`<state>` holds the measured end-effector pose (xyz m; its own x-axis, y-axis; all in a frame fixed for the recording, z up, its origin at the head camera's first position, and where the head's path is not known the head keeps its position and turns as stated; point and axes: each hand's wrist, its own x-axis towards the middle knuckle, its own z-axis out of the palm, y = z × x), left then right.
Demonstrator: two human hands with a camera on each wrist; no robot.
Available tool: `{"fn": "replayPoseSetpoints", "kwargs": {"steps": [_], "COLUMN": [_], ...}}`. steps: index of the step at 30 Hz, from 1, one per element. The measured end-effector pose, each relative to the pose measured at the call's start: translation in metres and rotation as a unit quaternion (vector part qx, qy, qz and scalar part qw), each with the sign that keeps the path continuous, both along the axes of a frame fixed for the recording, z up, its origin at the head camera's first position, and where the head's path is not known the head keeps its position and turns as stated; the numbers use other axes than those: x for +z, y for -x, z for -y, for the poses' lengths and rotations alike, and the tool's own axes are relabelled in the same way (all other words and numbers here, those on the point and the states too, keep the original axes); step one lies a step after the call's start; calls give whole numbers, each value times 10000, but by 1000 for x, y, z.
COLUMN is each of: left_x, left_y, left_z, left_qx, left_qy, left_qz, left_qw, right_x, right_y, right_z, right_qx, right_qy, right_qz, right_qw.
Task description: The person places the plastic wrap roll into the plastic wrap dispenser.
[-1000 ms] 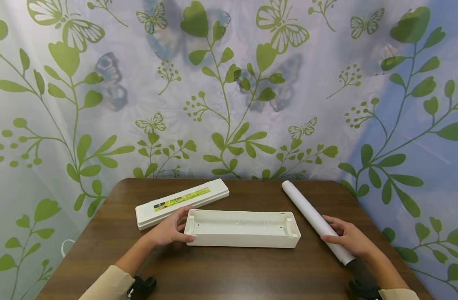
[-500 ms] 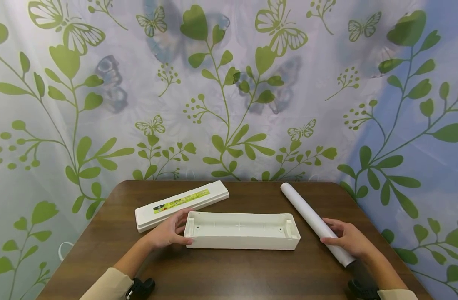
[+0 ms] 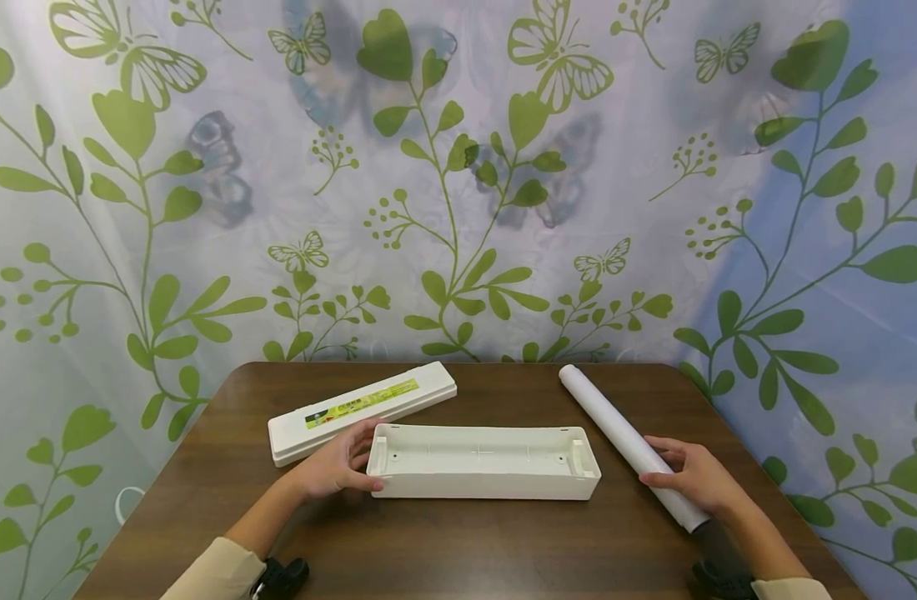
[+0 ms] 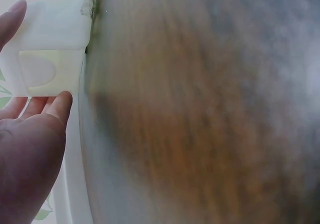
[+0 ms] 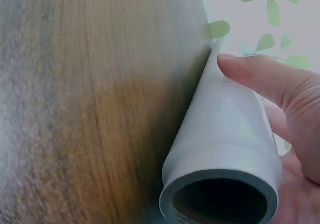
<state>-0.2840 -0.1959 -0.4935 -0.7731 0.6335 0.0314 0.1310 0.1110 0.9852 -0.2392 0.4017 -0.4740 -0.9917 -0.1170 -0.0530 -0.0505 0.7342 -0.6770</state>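
Two hands are at work. Low right in the head view, your right hand (image 3: 696, 479) wraps the white roll (image 3: 625, 442). Mid-frame, your left hand (image 3: 338, 461) holds the open tray's (image 3: 485, 461) end. Behind, upper left, lies the lid (image 3: 361, 408). The roll could slip and roll off the table (image 3: 458, 542). Wrist views are blurry; your fingertips hide.

Two bare forearms are seen entering from the lower edge of the head view, at about seven and five o'clock. Each is covered near the elbow by a beige sleeve (image 3: 214, 575), pushed back from the wrist. A small black device (image 3: 282, 575) is strapped beneath the left arm, and a similar black strap (image 3: 717, 577) is worn on the right.
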Motion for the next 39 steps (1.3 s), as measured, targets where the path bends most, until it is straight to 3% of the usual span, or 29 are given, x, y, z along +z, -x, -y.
{"fn": "replayPoseSetpoints", "kwargs": {"steps": [15,39], "left_x": [2,4], "left_y": [-1,-1], "left_z": [0,-1], "left_qx": [20,-49], "left_qy": [178,290], "left_qz": [-123,-150], "left_qw": [9998,9995], "right_x": [0,-3], "right_y": [1,10], "right_z": [5,5], "right_qx": [-79,-147], "right_qy": [-406,-413], "right_qz": [-427,-835], "right_qw": [9982,9955]}}
